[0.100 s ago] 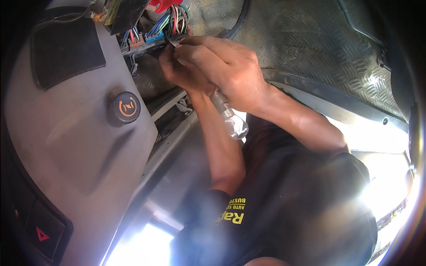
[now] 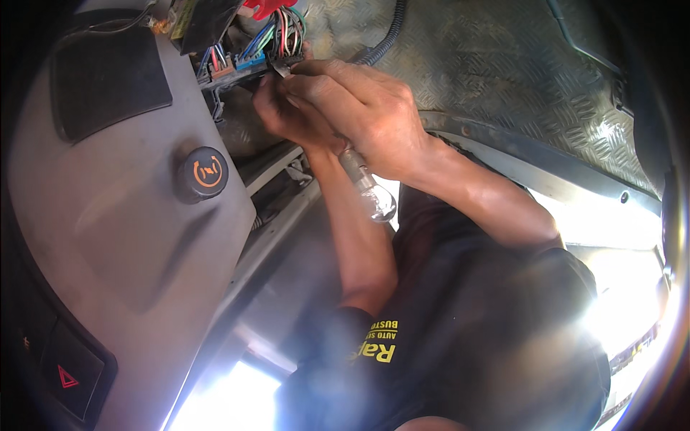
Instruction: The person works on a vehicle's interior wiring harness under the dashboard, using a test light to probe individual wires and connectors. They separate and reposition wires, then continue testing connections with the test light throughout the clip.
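My left hand [image 2: 285, 118] reaches up from below, fingers curled around a black connector [image 2: 291, 60] at the end of a bundle of coloured wires [image 2: 287, 32]. One of its fingertips shows behind the connector. My right hand [image 2: 370, 108] is closed in a pinch in front of it and partly covers the left. A small pointed metal tip [image 2: 282, 70] sticks out of the right fingertips against the connector. Under the same hand hangs a clear light bulb [image 2: 379, 205] with a metal base [image 2: 354, 167]; how it joins the tip is hidden in the hand.
Left of my hands is a grey dash panel [image 2: 129, 237] with a round black knob [image 2: 205, 172] and a hazard switch [image 2: 67, 376]. A blue connector [image 2: 251, 63] and a red part [image 2: 267, 8] sit above. Corrugated tubing [image 2: 388, 39] runs over the treadplate metal [image 2: 489, 72].
Both hands have shifted very slightly to the left, and the bulb has moved a little up and left with them. The grip looks the same.
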`<action>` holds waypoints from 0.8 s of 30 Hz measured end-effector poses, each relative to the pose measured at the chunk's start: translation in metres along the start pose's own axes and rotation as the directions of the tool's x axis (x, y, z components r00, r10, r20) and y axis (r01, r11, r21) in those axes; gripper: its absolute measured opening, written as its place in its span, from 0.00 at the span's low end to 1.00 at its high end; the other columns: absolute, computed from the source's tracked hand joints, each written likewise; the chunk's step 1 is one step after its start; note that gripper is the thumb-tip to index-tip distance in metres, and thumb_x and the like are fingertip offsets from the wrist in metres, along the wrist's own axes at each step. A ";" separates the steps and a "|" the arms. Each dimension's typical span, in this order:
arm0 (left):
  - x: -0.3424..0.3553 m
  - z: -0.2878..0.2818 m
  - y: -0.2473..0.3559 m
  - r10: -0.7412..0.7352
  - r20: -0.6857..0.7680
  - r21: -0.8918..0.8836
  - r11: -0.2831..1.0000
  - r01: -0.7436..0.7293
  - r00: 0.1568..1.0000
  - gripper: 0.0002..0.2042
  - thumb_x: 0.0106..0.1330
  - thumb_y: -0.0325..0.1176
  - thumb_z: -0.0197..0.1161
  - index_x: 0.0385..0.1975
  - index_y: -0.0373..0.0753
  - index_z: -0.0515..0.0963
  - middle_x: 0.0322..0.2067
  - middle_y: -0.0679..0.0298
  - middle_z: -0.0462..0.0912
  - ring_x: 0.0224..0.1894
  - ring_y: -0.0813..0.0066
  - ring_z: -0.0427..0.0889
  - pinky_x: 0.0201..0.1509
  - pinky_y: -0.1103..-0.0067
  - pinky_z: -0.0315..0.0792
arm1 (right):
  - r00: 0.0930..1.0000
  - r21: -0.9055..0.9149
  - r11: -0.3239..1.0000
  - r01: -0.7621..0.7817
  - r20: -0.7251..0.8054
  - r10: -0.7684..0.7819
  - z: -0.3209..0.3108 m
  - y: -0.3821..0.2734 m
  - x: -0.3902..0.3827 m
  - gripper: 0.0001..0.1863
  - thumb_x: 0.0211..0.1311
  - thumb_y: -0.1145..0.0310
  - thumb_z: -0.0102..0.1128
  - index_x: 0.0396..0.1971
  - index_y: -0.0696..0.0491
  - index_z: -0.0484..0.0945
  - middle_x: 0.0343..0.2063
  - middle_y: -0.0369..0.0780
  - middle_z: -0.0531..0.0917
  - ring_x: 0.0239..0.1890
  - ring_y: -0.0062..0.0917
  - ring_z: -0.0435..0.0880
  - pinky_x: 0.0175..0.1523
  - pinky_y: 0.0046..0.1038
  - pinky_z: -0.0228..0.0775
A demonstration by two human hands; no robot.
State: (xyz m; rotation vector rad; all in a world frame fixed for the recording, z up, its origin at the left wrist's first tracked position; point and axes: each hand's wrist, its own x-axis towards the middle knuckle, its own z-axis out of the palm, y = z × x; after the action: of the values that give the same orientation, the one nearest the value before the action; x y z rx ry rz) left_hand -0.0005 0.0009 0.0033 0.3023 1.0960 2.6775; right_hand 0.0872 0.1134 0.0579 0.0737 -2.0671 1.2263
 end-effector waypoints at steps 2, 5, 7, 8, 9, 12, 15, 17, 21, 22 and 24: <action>0.000 0.004 -0.001 0.026 -0.012 -0.001 1.000 -0.026 1.000 0.23 0.77 0.49 0.53 0.56 0.33 0.77 0.48 0.58 0.86 0.49 0.67 0.85 0.63 0.69 0.77 | 0.998 0.082 0.997 -0.011 -0.054 0.015 -0.002 0.007 -0.002 0.11 0.61 0.72 0.68 0.43 0.57 0.85 0.38 0.44 0.88 0.38 0.33 0.89 0.42 0.29 0.81; 0.000 0.011 -0.004 0.084 -0.152 0.069 0.995 -0.074 0.985 0.28 0.76 0.58 0.53 0.61 0.39 0.74 0.49 0.61 0.85 0.45 0.70 0.84 0.52 0.73 0.78 | 0.960 0.305 0.940 -0.155 -0.178 0.216 -0.009 0.017 -0.003 0.09 0.68 0.68 0.67 0.43 0.57 0.85 0.37 0.42 0.88 0.38 0.26 0.87 0.44 0.28 0.80; 0.007 0.012 -0.003 0.077 -0.242 0.094 0.994 -0.055 0.967 0.32 0.74 0.64 0.52 0.64 0.43 0.71 0.49 0.63 0.84 0.42 0.71 0.83 0.43 0.76 0.77 | 0.836 0.520 0.741 -0.425 -0.088 0.541 -0.025 0.015 0.000 0.11 0.72 0.65 0.65 0.43 0.57 0.85 0.37 0.40 0.88 0.39 0.22 0.86 0.45 0.27 0.78; 0.009 0.012 0.003 0.022 -0.213 0.000 1.000 -0.022 0.977 0.30 0.75 0.63 0.52 0.64 0.45 0.70 0.46 0.64 0.84 0.40 0.69 0.81 0.38 0.77 0.72 | 0.788 0.478 0.712 -0.514 -0.065 0.612 -0.030 0.022 0.003 0.13 0.73 0.62 0.65 0.43 0.58 0.85 0.38 0.38 0.88 0.40 0.20 0.84 0.49 0.27 0.77; 0.011 0.012 0.009 0.023 -0.203 0.038 0.999 -0.015 0.979 0.30 0.75 0.63 0.52 0.64 0.46 0.70 0.47 0.64 0.84 0.41 0.68 0.81 0.38 0.76 0.72 | 0.793 0.351 0.761 -0.546 -0.079 0.604 -0.031 0.029 0.008 0.16 0.74 0.58 0.63 0.43 0.58 0.85 0.38 0.38 0.87 0.41 0.20 0.83 0.51 0.26 0.76; 0.016 0.017 0.023 0.020 -0.199 0.161 0.987 0.012 0.980 0.28 0.75 0.63 0.52 0.61 0.48 0.71 0.48 0.64 0.84 0.40 0.62 0.80 0.38 0.73 0.70 | 0.816 0.325 0.773 -0.545 -0.010 0.579 -0.029 0.052 0.013 0.19 0.72 0.60 0.65 0.55 0.55 0.80 0.42 0.41 0.88 0.41 0.21 0.84 0.48 0.26 0.77; 0.026 0.002 0.038 -0.166 -0.251 0.100 0.976 0.196 0.954 0.26 0.75 0.61 0.52 0.59 0.47 0.72 0.46 0.62 0.83 0.38 0.61 0.79 0.36 0.71 0.69 | 0.927 0.185 0.909 -0.374 0.056 0.371 -0.004 0.064 0.014 0.17 0.75 0.55 0.61 0.44 0.55 0.85 0.37 0.38 0.87 0.40 0.19 0.82 0.50 0.24 0.75; 0.029 -0.005 0.056 -0.220 -0.213 0.108 0.963 0.246 0.952 0.25 0.76 0.59 0.53 0.58 0.45 0.73 0.44 0.62 0.83 0.38 0.63 0.79 0.37 0.72 0.70 | 0.791 0.344 0.713 -0.611 0.308 0.528 0.005 0.059 0.018 0.16 0.75 0.55 0.61 0.44 0.53 0.86 0.37 0.38 0.87 0.39 0.18 0.82 0.48 0.23 0.75; 0.030 0.010 0.065 -0.222 -0.296 0.220 0.931 0.292 0.929 0.23 0.77 0.56 0.54 0.54 0.41 0.76 0.40 0.62 0.83 0.38 0.66 0.79 0.39 0.73 0.70 | 0.843 0.544 0.645 -0.538 0.354 0.405 0.020 0.060 0.030 0.15 0.73 0.56 0.63 0.46 0.51 0.88 0.35 0.33 0.88 0.36 0.17 0.82 0.38 0.24 0.73; 0.031 0.010 0.068 -0.264 -0.285 0.214 0.920 0.330 0.921 0.23 0.77 0.56 0.55 0.54 0.40 0.76 0.40 0.62 0.84 0.38 0.67 0.79 0.39 0.74 0.70 | 0.851 0.570 0.632 -0.525 0.349 0.392 0.029 0.067 0.028 0.14 0.70 0.57 0.67 0.47 0.50 0.88 0.35 0.32 0.88 0.33 0.15 0.81 0.33 0.22 0.70; 0.034 0.010 0.074 -0.342 -0.263 0.200 0.895 0.398 0.902 0.24 0.77 0.56 0.55 0.52 0.39 0.76 0.40 0.63 0.84 0.37 0.70 0.80 0.38 0.75 0.70 | 0.795 0.569 0.555 -0.607 0.435 0.423 0.029 0.065 0.035 0.14 0.67 0.59 0.70 0.46 0.50 0.88 0.36 0.31 0.88 0.32 0.14 0.81 0.32 0.21 0.69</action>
State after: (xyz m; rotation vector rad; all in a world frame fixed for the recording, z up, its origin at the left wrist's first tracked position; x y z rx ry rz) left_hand -0.0402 -0.0338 0.0665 -0.1621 1.3991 2.2707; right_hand 0.0201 0.1363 0.0220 -0.0585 -1.7467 2.4567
